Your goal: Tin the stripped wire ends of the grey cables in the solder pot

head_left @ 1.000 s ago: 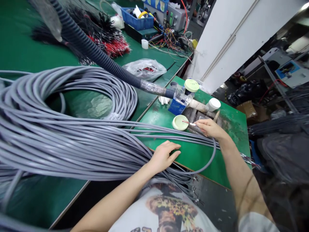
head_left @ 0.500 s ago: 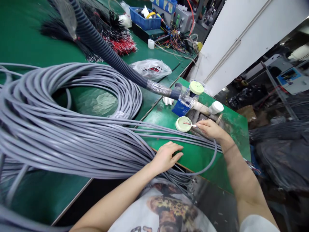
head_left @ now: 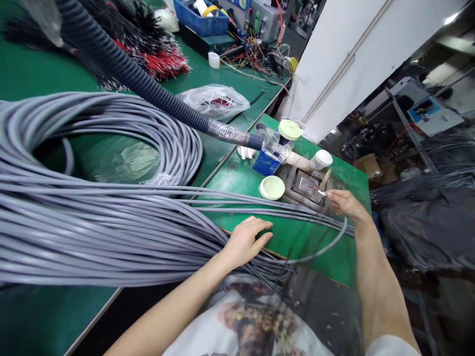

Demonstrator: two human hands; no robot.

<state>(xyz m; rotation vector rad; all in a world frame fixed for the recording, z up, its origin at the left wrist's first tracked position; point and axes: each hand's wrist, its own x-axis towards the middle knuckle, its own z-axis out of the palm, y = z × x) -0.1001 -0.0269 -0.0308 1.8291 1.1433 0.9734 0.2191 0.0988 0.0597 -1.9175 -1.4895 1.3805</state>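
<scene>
My right hand (head_left: 345, 203) pinches the end of a grey cable (head_left: 331, 244), which curves down and back to the left beneath my wrist. Thin stripped wires (head_left: 315, 188), some reddish, stick out from its white end. They are over the square metal solder pot (head_left: 305, 185); whether they touch its shiny surface I cannot tell. My left hand (head_left: 248, 241) is held low at the bench edge, fingers apart, nothing in it, close to the grey cable bundle (head_left: 156, 232). A shallow pale-green dish (head_left: 272, 188) sits left of the pot.
A dark corrugated hose (head_left: 148, 91) slants across to a fume nozzle (head_left: 299, 161) behind the pot. Around it stand a blue box (head_left: 266, 164), a yellow-lidded jar (head_left: 289, 129) and a white jar (head_left: 322, 159). Farther back lie a plastic bag (head_left: 218, 100) and black-and-red wire bundles (head_left: 159, 59).
My right hand has moved the cable end to the right, from above the pale-green dish to over the solder pot. My left hand keeps about the same pose. The view has shifted slightly.
</scene>
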